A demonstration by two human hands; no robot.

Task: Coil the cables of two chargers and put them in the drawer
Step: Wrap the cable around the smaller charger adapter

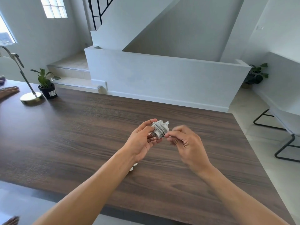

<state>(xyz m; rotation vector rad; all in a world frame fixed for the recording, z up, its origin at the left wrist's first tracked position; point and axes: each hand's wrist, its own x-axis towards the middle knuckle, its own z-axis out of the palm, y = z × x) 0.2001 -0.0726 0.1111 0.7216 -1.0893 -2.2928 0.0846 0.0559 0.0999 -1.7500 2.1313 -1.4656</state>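
Above the dark wooden table (81, 127), my left hand (142, 140) grips a white charger (159, 129) with its cable wound tightly around the body; the metal plug prongs show near my left fingers. My right hand (183, 140) pinches the loose cable end against the right side of the bundle. A small white piece of a second charger (133, 167) peeks out on the table under my left forearm, mostly hidden. No drawer is in view.
A brass lamp base (31, 97) and a potted plant (47, 86) stand at the table's far left. Another person's hand (9, 91) rests at the left edge. Chairs (285, 135) stand to the right of the table.
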